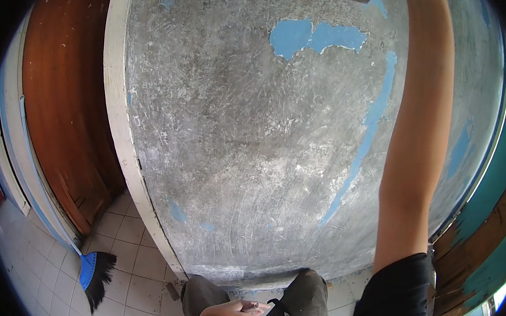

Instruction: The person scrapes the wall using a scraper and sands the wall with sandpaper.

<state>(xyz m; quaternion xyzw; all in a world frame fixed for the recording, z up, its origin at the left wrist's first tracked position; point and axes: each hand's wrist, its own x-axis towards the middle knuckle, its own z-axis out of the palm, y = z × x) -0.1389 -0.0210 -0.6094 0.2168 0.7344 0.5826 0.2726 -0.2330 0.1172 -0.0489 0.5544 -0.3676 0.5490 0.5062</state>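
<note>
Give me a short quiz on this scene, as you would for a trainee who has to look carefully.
1. What colour are the patches on the grey wall?
a) red
b) blue
c) yellow
2. True or false: the broom at the lower left has white bristles.
3. Fill in the missing word: the arm that reaches up in front of the wall is the person's ____ arm.

Key:
1. b
2. False; the bristles are black.
3. right; the left hand is low, between the legs.
</note>
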